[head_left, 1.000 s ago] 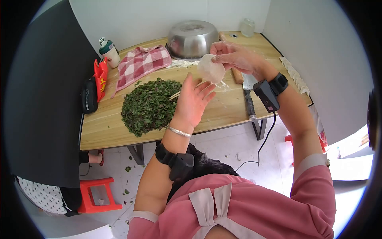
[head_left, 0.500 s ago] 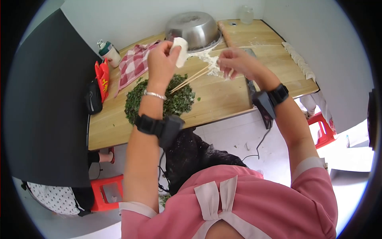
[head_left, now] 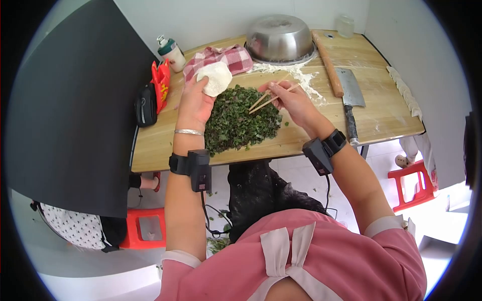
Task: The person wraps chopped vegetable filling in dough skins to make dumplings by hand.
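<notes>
In my left hand [head_left: 195, 103] lies a round, pale dumpling wrapper [head_left: 215, 79], spread over the fingers with the thumb on its edge. My right hand [head_left: 291, 99] is closed around a pair of wooden chopsticks [head_left: 260, 107], whose tips reach into the chopped greens [head_left: 241, 123]. That heap of dark green filling sits on the wooden table between and below both hands. White flour [head_left: 307, 80] is scattered just beyond my right hand.
An upturned steel bowl [head_left: 279, 40] stands at the back. Right of it lie a rolling pin [head_left: 327, 62] and a cleaver [head_left: 351, 95]. Folded dumplings [head_left: 404, 91] line the right edge. A checked cloth [head_left: 236, 57], a bottle [head_left: 171, 53] and a black pouch [head_left: 146, 106] are at left.
My right hand has come down to the chopsticks that were lying in the greens and taken hold of them. The wrapper in my left hand now lies flatter, facing up. The view has shifted.
</notes>
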A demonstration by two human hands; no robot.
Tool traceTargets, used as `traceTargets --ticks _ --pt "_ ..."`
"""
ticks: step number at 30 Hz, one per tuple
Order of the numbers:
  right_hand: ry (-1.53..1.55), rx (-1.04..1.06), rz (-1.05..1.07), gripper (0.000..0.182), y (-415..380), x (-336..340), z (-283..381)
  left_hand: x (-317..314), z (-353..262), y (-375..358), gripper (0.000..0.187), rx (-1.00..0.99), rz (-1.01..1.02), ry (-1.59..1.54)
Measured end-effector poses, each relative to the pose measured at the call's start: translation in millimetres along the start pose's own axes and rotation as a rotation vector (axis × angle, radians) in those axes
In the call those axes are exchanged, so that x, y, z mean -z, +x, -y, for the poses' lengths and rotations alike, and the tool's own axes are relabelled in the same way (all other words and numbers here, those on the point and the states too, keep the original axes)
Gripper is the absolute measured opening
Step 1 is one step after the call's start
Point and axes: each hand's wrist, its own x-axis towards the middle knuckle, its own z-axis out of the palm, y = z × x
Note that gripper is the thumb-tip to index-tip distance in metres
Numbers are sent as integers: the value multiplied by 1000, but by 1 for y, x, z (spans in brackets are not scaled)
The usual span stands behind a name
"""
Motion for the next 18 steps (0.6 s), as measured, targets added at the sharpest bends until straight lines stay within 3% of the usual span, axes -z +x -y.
traceTargets --ticks 1,3,6,11,14,18 --pt "-240 43 79 28 -1 -4 6 4 -1 -1 31 5 -16 -13" --pt "-354 64 114 31 -1 -3 12 15 2 -3 38 7 -122 -213" --pt "-310 116 14 34 -2 -1 42 23 2 -12 39 -3 -152 -368" --pt "-224 142 -33 29 -4 5 37 25 1 -33 38 -12 -127 -572" --pt "-145 16 -42 31 -10 5 25 28 2 -46 41 -21 31 -680" --pt "-55 -24 3 33 -20 -6 16 13 -7 -70 44 -1 41 -734"
